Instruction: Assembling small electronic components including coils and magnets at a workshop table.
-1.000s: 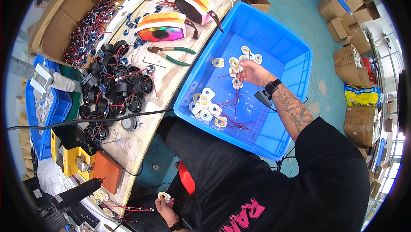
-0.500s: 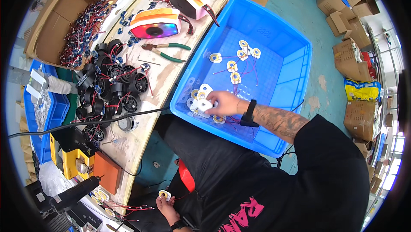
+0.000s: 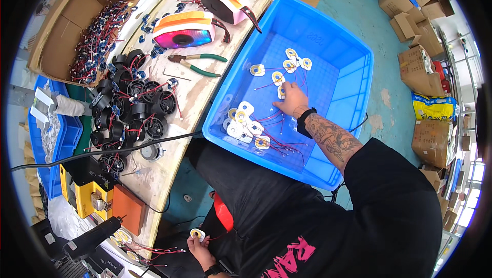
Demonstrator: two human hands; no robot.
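Note:
Low at the left, my left hand (image 3: 201, 253) pinches a white oval piece with a yellow ring (image 3: 197, 234), from which a red wire runs. My right hand (image 3: 293, 100) is down inside a blue plastic bin (image 3: 329, 28), thumb apart from the fingers. Its fingertips touch or hover over a wired oval piece (image 3: 281, 93) on the bin floor, partly hidden by the hand. Farther in lies a loose group of wired pieces (image 3: 290, 64). Toward me, plain white oval pieces and wired ones form a pile (image 3: 239, 127), their red and dark wires trailing right.
On the bench left are black round speaker drivers (image 3: 137, 108), green-handled cutters (image 3: 197, 63), two orange-topped speakers (image 3: 183, 32) and a carton of wired parts (image 3: 60, 45). A black cable (image 3: 105, 146) crosses the bench to the bin. A soldering-type black tool (image 3: 95, 237) stands lower left.
My right hand has moved from the near pile, where it held a white piece, farther into the bin to a wired piece. That white piece now rests in the pile. My left hand stays put.

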